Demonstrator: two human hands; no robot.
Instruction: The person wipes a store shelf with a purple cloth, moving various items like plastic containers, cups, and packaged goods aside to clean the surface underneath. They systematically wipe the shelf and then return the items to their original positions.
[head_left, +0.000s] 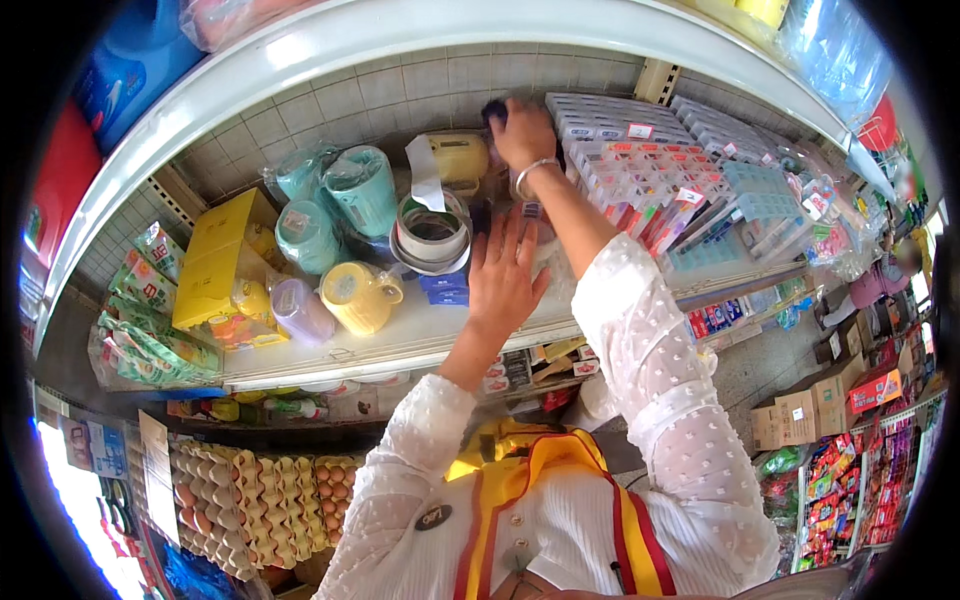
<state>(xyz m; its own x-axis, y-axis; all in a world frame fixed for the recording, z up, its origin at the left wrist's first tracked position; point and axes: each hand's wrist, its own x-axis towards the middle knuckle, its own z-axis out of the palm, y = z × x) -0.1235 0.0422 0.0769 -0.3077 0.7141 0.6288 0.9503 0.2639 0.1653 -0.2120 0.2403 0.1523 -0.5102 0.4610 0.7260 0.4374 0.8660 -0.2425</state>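
My right hand reaches to the back of the shelf, its fingers at a dark item by the tiled wall; the grip is partly hidden. Flat, with fingers spread, my left hand rests near the shelf's middle, over items in clear wrap. Left of it are rolls of tape stacked together, with a white paper strip against them, and small blue boxes. Behind the tape stands a yellow plastic container. Wrapped turquoise cups, a yellow mug and a lilac cup stand further left.
Clear plastic organizer boxes fill the shelf's right part. A yellow carton and green packets sit at the left. The upper shelf's white edge arches overhead. Egg trays lie below; cardboard boxes stand at the right.
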